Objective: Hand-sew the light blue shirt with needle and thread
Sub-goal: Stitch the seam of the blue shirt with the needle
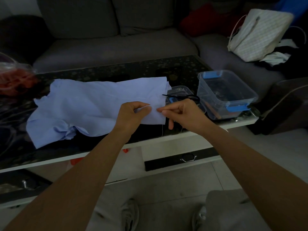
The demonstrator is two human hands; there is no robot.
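Stitching looks underway, seam unfinished: shirt [83,105] lies on the table [116,69], my left hand [131,115] pinching its edge, my right hand [185,112] pinching the thread [146,106] there; needle too small to see.

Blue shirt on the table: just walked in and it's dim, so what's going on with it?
A person is sewing the shirt on the table. The left hand holds its near edge; the right hand pinches the same edge, the needle too small to see. White thread hangs below. Scissors and a plastic box lie alongside.
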